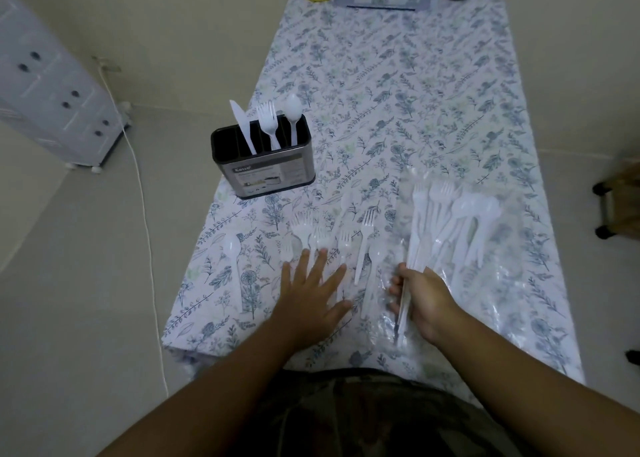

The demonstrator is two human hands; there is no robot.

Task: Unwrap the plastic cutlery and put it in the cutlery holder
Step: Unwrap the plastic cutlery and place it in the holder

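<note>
Fingers of the right hand (420, 304) are curling round a bundle of plastic cutlery (407, 283); the left hand (313, 292) is lying flat, fingers spread. Light, slippery pieces: probably best gripped by the handles.

Bare forearms; camouflage-patterned garment (363, 418) on the torso.

We see a dim, flat, bluish-grey light with no clear source and only faint, soft shadows. The wide lens bends the desk (415, 110) edges and walls outward. Weak glare glints on the clear plastic wrap (485, 283). The white cutlery looks soft and slightly blurred.
</note>
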